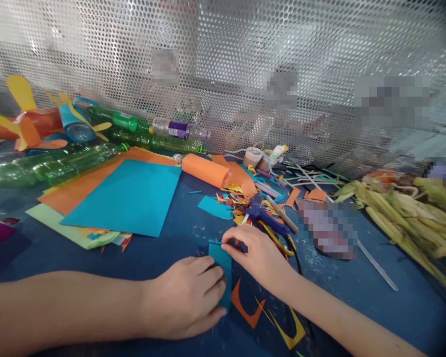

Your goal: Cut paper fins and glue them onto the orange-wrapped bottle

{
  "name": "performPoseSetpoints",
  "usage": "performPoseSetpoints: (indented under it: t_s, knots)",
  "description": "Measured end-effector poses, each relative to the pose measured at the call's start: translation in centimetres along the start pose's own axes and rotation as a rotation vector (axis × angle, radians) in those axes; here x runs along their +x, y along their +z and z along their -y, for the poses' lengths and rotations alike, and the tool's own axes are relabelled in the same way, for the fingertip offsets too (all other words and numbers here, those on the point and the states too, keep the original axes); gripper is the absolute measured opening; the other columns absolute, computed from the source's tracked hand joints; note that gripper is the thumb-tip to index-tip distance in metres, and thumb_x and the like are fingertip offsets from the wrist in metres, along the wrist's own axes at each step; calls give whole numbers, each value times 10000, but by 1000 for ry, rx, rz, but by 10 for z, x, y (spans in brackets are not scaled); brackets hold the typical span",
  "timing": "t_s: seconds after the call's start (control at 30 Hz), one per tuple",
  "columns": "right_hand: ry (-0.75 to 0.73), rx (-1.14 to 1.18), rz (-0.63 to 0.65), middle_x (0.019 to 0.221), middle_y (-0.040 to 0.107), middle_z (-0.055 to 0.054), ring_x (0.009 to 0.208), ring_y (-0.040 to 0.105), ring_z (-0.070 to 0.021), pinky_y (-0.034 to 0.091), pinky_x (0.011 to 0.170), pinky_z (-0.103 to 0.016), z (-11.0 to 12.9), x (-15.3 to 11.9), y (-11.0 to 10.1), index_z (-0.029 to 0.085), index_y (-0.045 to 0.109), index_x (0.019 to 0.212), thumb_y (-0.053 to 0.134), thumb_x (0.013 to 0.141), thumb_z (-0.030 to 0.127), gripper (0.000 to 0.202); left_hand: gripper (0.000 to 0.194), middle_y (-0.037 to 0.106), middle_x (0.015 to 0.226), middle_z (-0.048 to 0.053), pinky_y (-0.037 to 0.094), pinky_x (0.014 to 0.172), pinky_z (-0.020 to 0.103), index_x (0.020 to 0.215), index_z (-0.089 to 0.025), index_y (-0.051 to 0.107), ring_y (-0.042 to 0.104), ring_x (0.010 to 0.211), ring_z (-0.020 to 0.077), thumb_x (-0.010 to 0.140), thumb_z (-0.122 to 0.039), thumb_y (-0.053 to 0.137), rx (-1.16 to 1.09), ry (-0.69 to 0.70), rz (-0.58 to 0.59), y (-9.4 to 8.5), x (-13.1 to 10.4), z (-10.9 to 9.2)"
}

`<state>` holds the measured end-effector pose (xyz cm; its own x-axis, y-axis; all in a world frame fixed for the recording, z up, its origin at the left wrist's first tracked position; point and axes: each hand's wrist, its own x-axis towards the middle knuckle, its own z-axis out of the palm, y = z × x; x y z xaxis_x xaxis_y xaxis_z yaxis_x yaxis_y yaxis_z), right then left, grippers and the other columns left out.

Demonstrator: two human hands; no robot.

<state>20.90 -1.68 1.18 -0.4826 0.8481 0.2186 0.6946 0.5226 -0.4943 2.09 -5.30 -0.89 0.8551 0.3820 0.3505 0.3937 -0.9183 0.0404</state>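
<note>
A narrow strip of blue paper (pixel 226 267) lies on the dark blue table, its far end turned over into a thin fold or roll. My left hand (pixel 195 295) rests across the strip from the left, fingers together and pressing on it. At the far end my right hand (pixel 258 250) pinches the folded edge between thumb and index finger. A blue glue gun (pixel 265 215) lies just beyond the right hand. Orange (pixel 248 310) and yellow (pixel 292 329) paper offcuts are beside the strip, below my right forearm.
Blue paper sheets (pixel 130 198) are stacked over orange ones at the left. Green bottles (pixel 67 163) and an orange-wrapped bottle (pixel 206 170) lie farther back. Paper scraps and sticks cover the middle right; corn husks (pixel 412 213) lie at the right. A perforated metal screen (pixel 226 64) stands behind.
</note>
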Motion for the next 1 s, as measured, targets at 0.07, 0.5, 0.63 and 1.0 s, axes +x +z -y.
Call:
performPoseSetpoints:
  t_s: [0.07, 0.5, 0.63, 1.0]
  knots:
    - [6, 4, -6, 781, 597, 13, 770, 541, -138, 434, 711, -270, 0, 1, -1, 209, 568, 763, 585, 774, 114, 97, 304, 641, 932, 127, 494, 762, 348, 1010, -118, 562, 565, 906, 231, 861, -341, 419, 9, 0, -5, 0, 0, 0]
    - [36, 1, -2, 760, 606, 1, 767, 552, -154, 443, 718, -296, 1, 0, -1, 205, 594, 730, 593, 768, 129, 86, 293, 637, 934, 124, 488, 763, 339, 986, -123, 561, 567, 902, 223, 851, -352, 439, 30, -4, 9, 1, 0, 0]
    - [40, -18, 9, 753, 598, 5, 769, 547, -152, 442, 714, -294, 3, 1, -1, 204, 586, 716, 589, 748, 91, 118, 289, 636, 933, 123, 489, 759, 336, 977, -125, 564, 565, 901, 223, 854, -349, 428, 23, -5, 14, 0, 1, 0]
    - [55, 36, -31, 761, 589, 12, 716, 557, -140, 457, 672, -269, 5, 1, -3, 213, 566, 761, 575, 745, 84, 131, 283, 632, 934, 119, 487, 759, 339, 978, -129, 562, 558, 911, 225, 854, -345, 428, 16, -1, 10, 0, 0, 1]
